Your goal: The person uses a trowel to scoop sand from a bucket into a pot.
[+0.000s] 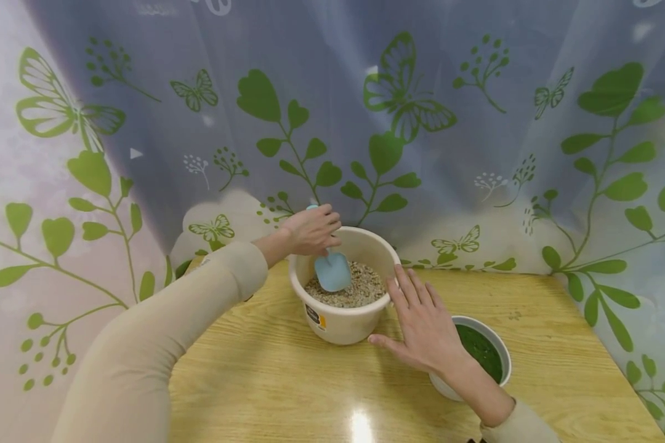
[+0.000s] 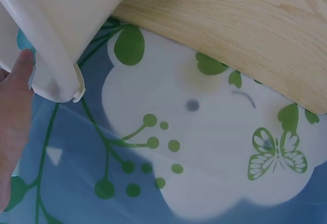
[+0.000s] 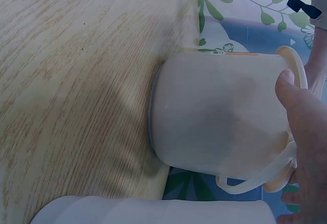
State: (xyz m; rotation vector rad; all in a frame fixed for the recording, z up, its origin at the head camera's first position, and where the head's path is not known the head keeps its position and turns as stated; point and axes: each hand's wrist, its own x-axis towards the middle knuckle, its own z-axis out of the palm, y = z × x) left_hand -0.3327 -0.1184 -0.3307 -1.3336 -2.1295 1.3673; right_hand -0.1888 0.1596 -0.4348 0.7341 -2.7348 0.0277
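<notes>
A cream plastic bucket [image 1: 340,323] with a dark label stands on the table, holding a grainy brown-and-white mix [image 1: 362,288]. My left hand [image 1: 313,230] grips the handle of a light blue scoop [image 1: 333,272], its blade down over the mix inside the bucket. In the left wrist view, that hand [image 2: 13,117] shows at the left edge, beside the bucket's rim. My right hand [image 1: 423,326] rests against the bucket's right rim with straight fingers. The right wrist view shows this hand [image 3: 312,132] at the rim, near the bucket's side handle [image 3: 255,182].
A white bowl [image 1: 505,369] with dark green contents stands under my right forearm. The wooden table [image 1: 266,381] ends at a curtain [image 1: 332,74] printed with leaves and butterflies, which hangs close behind the bucket.
</notes>
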